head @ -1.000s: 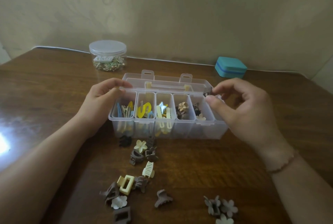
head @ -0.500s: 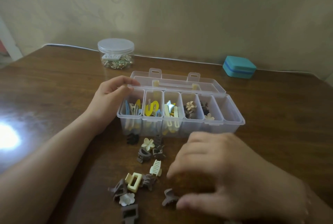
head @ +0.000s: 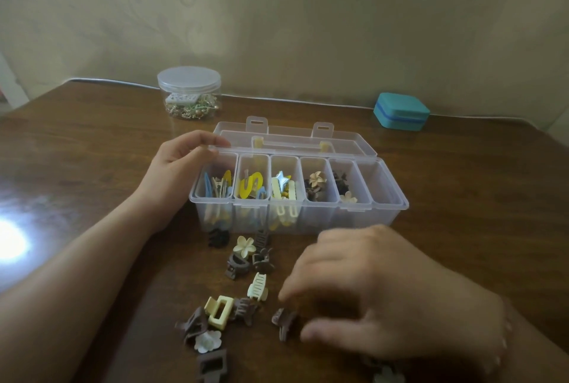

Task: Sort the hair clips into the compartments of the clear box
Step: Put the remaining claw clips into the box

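Note:
The clear box [head: 388, 215] stands open mid-table, lid folded back; five of its six compartments hold clips and the rightmost looks empty. My left hand [head: 178, 167] grips the box's left end. Loose clips lie in front of the box: a cream flower clip [head: 244, 245], a cream claw clip [head: 258, 287], a yellow square clip [head: 219, 311] and several brown ones. My right hand [head: 378, 293] hovers low over the table, fingers spread and curled, its thumb and fingertips on either side of a brown claw clip [head: 284, 321]. It holds nothing that I can see.
A lidded clear jar [head: 189, 92] of small trinkets stands at the back left. A teal case [head: 401, 111] sits at the back right near the wall. A pale flower clip [head: 388, 376] shows at the bottom edge under my right wrist.
My right hand left the box's right end, came down toward me and now reaches over the loose clips by the brown claw clip. The left hand stayed on the box.

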Motion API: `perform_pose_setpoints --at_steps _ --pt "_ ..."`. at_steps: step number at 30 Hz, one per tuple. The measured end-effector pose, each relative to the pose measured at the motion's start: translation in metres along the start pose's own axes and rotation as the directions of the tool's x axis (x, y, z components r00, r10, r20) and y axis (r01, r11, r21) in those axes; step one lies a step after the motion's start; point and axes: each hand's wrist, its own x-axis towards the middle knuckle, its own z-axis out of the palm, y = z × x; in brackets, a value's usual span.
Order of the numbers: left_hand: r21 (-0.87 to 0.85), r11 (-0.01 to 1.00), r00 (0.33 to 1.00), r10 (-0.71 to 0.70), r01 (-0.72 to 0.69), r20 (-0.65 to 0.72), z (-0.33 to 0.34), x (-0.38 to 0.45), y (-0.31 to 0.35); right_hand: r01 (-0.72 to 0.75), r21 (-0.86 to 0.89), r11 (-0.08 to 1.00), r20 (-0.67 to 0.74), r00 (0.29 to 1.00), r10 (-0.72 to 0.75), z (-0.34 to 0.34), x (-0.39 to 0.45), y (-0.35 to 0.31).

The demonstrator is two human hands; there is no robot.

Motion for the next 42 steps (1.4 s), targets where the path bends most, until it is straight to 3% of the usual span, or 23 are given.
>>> perform_pose_setpoints --at_steps 2,8,14,21,26,30,34,38,40,42 --pt "-0.003 1.0 1.0 -0.004 0.004 -0.001 0.0 0.0 0.0 0.045 -0.069 0.997 0.086 0.996 -0.039 0.006 0.003 -0.003" --pt "-0.02 1.0 1.0 -0.009 0.009 0.005 -0.001 -0.001 0.002 0.053 -0.04 0.998 0.09 0.995 -0.049 0.005 0.003 -0.005" --pt "0.061 0.998 0.999 -0.01 0.012 -0.032 -0.01 -0.002 0.007 -0.07 0.037 0.997 -0.197 0.978 0.076 -0.012 -0.011 0.009" --pt "0.237 0.971 0.981 0.005 0.042 -0.195 -0.024 0.002 0.014 0.0 -0.082 0.997 0.086 0.996 0.007 0.001 -0.002 0.0" --pt "0.376 0.926 0.963 0.081 0.023 -0.258 -0.033 -0.001 0.019 0.031 -0.05 0.998 0.111 0.993 -0.025 0.003 -0.002 0.002" --pt "0.454 0.886 0.968 0.187 -0.093 -0.167 -0.024 -0.008 0.021 0.028 -0.016 0.999 0.111 0.993 -0.026 0.002 -0.003 0.003" --pt "0.259 0.964 0.981 -0.009 0.06 -0.195 -0.022 -0.004 0.014 0.01 -0.016 1.0 0.077 0.997 -0.009 0.002 -0.004 0.007" --pt "0.07 0.989 0.991 -0.129 0.13 -0.022 -0.018 -0.006 0.011 0.011 -0.046 0.999 0.046 0.999 -0.009 0.002 -0.006 0.01" --pt "0.068 0.991 0.993 -0.117 0.116 0.014 -0.016 -0.006 0.01 0.002 -0.047 0.999 -0.048 0.999 -0.004 0.001 -0.008 0.014" --pt "0.06 0.993 0.995 -0.101 0.099 0.022 -0.013 -0.006 0.011 -0.038 0.038 0.999 -0.271 0.961 0.047 -0.003 -0.009 0.019"
